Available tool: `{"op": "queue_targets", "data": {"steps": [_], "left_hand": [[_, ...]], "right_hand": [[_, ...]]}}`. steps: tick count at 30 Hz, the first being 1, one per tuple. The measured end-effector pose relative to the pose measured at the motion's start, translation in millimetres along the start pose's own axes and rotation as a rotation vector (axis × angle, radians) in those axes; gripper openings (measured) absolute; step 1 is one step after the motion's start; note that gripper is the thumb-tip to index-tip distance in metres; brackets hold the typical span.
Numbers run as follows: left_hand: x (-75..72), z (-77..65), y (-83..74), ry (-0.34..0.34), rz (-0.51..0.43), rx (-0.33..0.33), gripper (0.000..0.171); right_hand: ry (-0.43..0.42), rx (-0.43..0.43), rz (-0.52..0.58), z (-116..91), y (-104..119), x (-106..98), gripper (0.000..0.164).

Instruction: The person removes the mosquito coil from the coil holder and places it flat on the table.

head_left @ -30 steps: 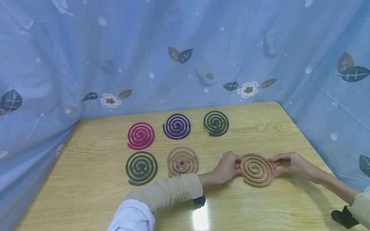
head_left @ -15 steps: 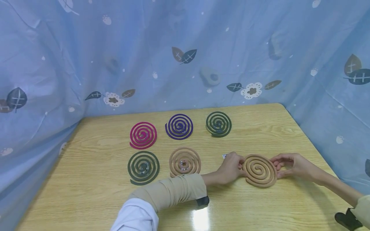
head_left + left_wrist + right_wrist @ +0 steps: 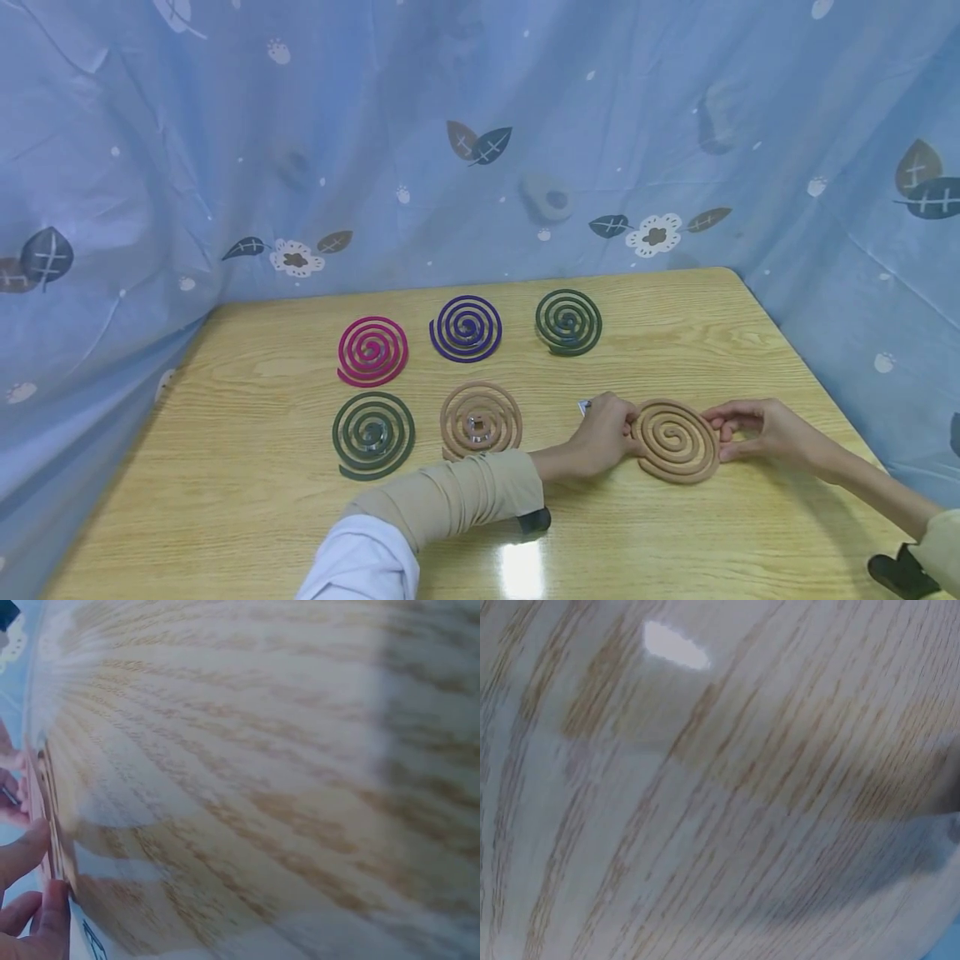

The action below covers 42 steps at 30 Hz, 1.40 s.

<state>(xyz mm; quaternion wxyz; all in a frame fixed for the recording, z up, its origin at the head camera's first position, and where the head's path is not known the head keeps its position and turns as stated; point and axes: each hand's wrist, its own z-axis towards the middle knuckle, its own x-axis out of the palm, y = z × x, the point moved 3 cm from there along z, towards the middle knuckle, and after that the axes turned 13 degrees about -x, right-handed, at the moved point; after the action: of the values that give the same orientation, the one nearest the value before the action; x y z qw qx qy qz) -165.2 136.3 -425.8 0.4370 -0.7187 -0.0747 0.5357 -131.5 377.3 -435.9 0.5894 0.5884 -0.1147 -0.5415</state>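
Note:
A tan mosquito coil [image 3: 672,442] is held by both hands over the right part of the wooden table. My left hand [image 3: 603,437] pinches its left edge between thumb and fingers. From the other side, my right hand [image 3: 761,429] grips the right edge with thumb and fingertips. Seen nearly edge-on in the left wrist view, the coil [image 3: 51,817] shows as a thin band with the left fingers [image 3: 54,907] at its near end. A small silvery piece [image 3: 583,407] peeks out behind my left hand, mostly hidden. The right wrist view has only tabletop and shadow.
Left of the hands lie a tan coil [image 3: 481,417], a dark green coil [image 3: 373,436] and a magenta coil [image 3: 372,352]. Farther back are a purple coil [image 3: 466,329] and another green coil [image 3: 568,322]. Metal shows at several centres. A blue curtain [image 3: 375,150] surrounds the table [image 3: 240,500].
The head view has shifted a little, so everything sits slightly farther right in it. Both hands keep their hold on the tan mosquito coil, with hardly any motion.

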Motion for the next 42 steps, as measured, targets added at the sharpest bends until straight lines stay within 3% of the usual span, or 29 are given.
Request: {"op": "queue_targets", "data": {"steps": [11, 17, 23, 27, 30, 34, 38, 42], "left_hand": [[-1.3, 1.0, -1.5, -0.003, 0.091, -0.007, 0.035], [-4.0, 1.1, -1.7, -0.006, 0.151, -0.023, 0.031], [-3.4, -3.1, -4.1, -0.001, 0.199, -0.055, 0.012], [-5.1, -10.9, -5.2, -0.025, 0.183, -0.049, 0.032], [-11.5, -13.9, -5.8, -0.047, 0.079, -0.012, 0.038], [-25.1, -12.2, -3.7, -0.068, -0.154, 0.021, 0.042], [-36.5, -6.8, 1.7, -0.075, -0.371, 0.001, 0.043], [-47.5, -0.4, 7.2, -0.088, -0.489, -0.043, 0.041]], "right_hand": [[-0.008, -0.036, -0.067, 2.4, 0.8, 1.9, 0.048], [-0.012, -0.005, -0.121, 6.3, 3.9, 1.7, 0.047], [-0.021, 0.014, -0.109, 4.2, 7.4, 3.7, 0.046], [-0.044, 0.082, -0.098, -0.6, 9.9, 3.1, 0.048], [-0.086, 0.119, -0.093, -4.6, 15.8, -0.8, 0.05], [-0.108, 0.14, -0.08, -2.4, 26.8, -5.6, 0.048], [-0.123, 0.167, -0.078, 7.1, 35.5, -9.2, 0.046], [-0.189, 0.171, -0.081, 20.1, 39.3, -13.8, 0.045]]}}
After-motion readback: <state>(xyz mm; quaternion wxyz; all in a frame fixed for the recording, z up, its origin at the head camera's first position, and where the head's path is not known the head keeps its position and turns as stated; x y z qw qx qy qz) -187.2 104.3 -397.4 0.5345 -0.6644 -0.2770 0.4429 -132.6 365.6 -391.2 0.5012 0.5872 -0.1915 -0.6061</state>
